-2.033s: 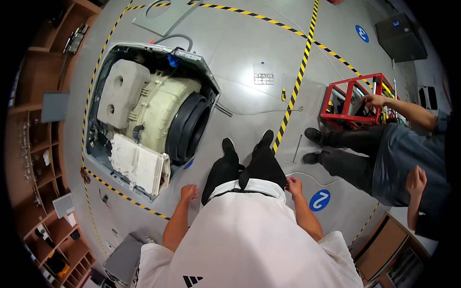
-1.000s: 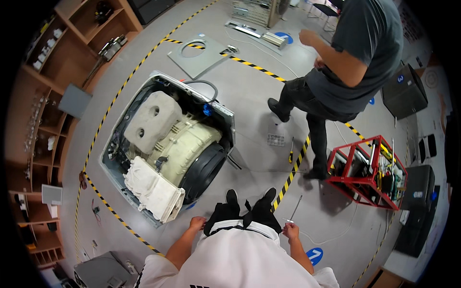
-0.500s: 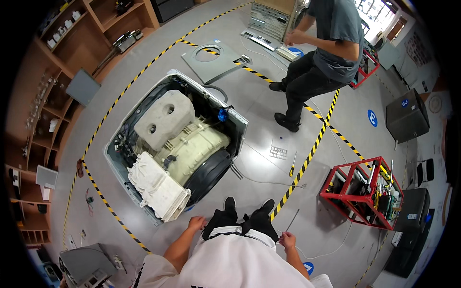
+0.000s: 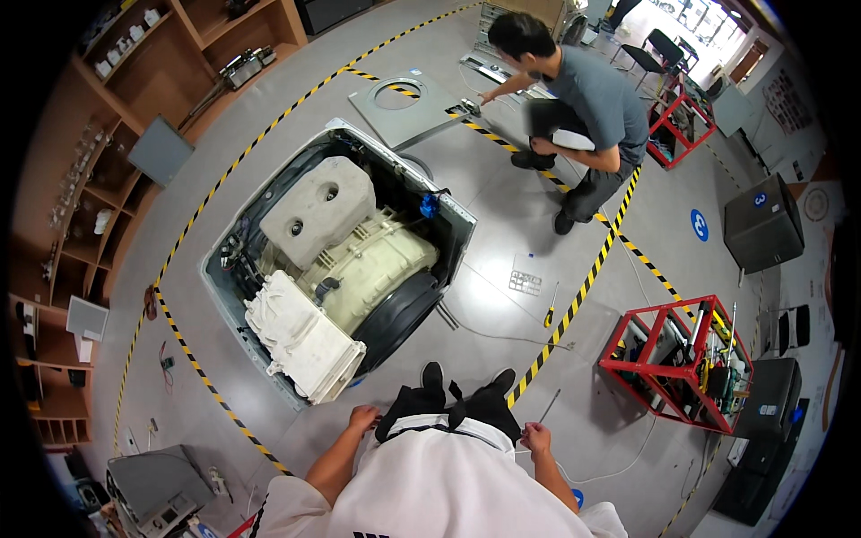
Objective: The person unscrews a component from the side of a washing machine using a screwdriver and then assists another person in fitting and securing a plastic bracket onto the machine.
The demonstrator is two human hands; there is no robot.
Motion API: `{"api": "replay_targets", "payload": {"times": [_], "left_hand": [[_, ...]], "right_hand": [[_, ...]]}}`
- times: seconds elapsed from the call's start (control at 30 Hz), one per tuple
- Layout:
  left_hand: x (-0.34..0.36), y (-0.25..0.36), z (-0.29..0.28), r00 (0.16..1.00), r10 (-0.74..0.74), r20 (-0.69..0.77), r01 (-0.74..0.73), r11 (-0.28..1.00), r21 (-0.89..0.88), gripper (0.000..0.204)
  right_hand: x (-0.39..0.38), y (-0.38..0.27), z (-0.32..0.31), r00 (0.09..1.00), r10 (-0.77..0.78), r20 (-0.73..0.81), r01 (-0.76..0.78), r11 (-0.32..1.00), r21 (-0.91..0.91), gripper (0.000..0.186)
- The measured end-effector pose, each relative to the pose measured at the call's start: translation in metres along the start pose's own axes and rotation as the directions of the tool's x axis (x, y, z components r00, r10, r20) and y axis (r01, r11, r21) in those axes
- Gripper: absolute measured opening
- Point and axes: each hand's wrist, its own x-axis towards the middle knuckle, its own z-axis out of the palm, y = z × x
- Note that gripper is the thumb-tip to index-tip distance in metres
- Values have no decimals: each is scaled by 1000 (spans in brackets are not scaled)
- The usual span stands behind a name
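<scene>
My left hand [image 4: 363, 418] hangs by my hip, just beside the near corner of the opened washing machine [image 4: 359, 269], which lies ahead of me to the left. Grey floor [image 4: 489, 314] runs between the machine's right edge and the black-and-yellow tape [image 4: 578, 309], and my shoes [image 4: 433, 372] stand at the lower end of that strip.

My left fingers look half curled, but I cannot tell how wide they are or whether they hold anything. My right hand [image 4: 536, 437] looks narrow, at the lower end of a thin metal rod [image 4: 550, 405]; that end is hidden behind it (touching or only overlapping, I can't say). A blue floor disc [image 4: 577, 498] is partly covered by my right forearm, and the machine's lower-left parts sink into shadow.

To the right, the red rack [image 4: 647, 367] of tools blocks the way, with a pale cable [image 4: 619, 466] curving below it. A yellow-handled screwdriver [image 4: 549, 316] and a small grid sheet [image 4: 525, 282] lie near the tape. Farther off, a co-worker [image 4: 610, 108] crouches, one arm stretched toward the end of a grey panel [image 4: 421, 117] with a round hole.
</scene>
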Motion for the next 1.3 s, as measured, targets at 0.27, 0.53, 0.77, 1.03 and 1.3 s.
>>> {"api": "replay_targets", "payload": {"times": [0.27,0.53,0.77,1.03,1.3], "left_hand": [[16,-18,-1,996,72,-56,-74,997,-30,23],[20,-38,-4,989,141,-51,-143,988,-51,22],[23,-43,-3,985,170,-25,-171,984,-54,20],[6,-41,1,993,111,46,-109,993,-45,22],[4,-18,0,999,45,18,-45,999,-2,24]], "right_hand": [[7,3,6,1000,4,12,-3,1000,-23,13],[5,8,5,1000,-15,16,15,999,-39,14],[1,16,3,999,-28,19,29,998,-48,13],[-17,28,-15,1000,17,-25,-16,1000,13,13],[-29,51,-32,993,103,-51,-99,992,77,13]]}}
